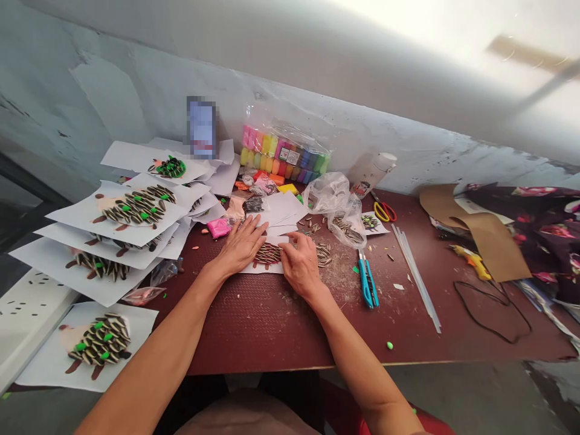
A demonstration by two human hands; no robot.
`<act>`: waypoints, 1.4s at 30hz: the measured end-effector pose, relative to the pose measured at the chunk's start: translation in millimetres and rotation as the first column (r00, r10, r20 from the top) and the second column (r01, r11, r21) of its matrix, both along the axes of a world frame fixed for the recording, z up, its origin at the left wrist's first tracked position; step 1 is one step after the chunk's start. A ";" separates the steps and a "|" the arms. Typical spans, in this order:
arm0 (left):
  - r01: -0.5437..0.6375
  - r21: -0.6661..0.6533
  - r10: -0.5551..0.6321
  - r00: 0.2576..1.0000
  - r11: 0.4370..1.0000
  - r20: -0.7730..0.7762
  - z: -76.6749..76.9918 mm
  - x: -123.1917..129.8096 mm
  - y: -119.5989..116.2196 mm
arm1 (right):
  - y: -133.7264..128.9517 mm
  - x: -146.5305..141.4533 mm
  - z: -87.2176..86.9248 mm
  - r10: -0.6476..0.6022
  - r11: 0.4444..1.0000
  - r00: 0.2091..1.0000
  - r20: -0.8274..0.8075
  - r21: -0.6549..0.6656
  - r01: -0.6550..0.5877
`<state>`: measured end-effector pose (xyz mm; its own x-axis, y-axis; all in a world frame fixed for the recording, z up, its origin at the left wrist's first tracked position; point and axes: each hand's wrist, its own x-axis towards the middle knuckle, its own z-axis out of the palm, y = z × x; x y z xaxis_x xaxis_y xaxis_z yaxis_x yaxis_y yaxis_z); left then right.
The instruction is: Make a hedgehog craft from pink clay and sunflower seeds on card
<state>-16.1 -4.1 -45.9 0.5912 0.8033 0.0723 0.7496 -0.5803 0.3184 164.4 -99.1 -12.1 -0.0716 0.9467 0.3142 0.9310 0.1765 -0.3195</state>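
My left hand [242,241] lies flat, fingers stretched, over the left side of a small white sheet [265,270]. On that sheet is a cluster of striped sunflower seeds [268,254], partly hidden by both hands. My right hand [301,261] is at the cluster's right side, fingertips pinched together and touching the picture. Whatever sits between those fingertips is too small to make out. Loose sunflower seeds [324,255] lie just right of my right hand. A bright pink clay packet [218,228] is beside my left hand.
Stacked seed hedgehog pictures [131,208] fill the left side. Behind are coloured clay sticks [281,158], a phone [202,128] and a white bottle [374,172]. To the right lie a teal cutter [368,281], scissors [384,211], glue sticks [417,278] and a yellow glue gun [473,261].
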 end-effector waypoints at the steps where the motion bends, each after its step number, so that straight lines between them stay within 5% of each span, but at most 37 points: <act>1: -0.002 0.001 0.002 1.000 1.000 -0.001 -0.3 -0.1 0.2 | 0.0 1.5 -0.7 0.001 1.000 1.000 0.000 -0.003 -0.001; 13: 0.009 -0.019 -0.008 0.999 1.000 0.049 -5.4 -1.7 3.3 | 3.6 14.7 -7.3 -0.022 0.998 0.999 -0.046 0.054 0.024; 26: -0.070 0.046 0.034 0.837 0.996 0.546 -4.0 -9.9 16.3 | 1.9 22.2 -1.3 -0.111 0.991 0.994 0.021 -0.074 0.112; 35: -0.046 0.039 0.027 0.918 0.998 0.396 -0.9 -12.7 13.8 | 5.3 16.9 0.4 -0.144 0.968 0.986 0.087 -0.194 0.159; 42: -0.051 0.039 0.033 0.931 0.998 0.365 -1.6 -10.1 12.9 | 15.9 17.2 -2.3 -0.152 0.967 0.984 -0.097 -0.222 0.127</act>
<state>-26.2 8.8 -47.5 0.4829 0.8174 0.3142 0.6117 -0.5716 0.5468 181.6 -83.2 -14.4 0.0899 0.9908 0.1015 0.8975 -0.0364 -0.4395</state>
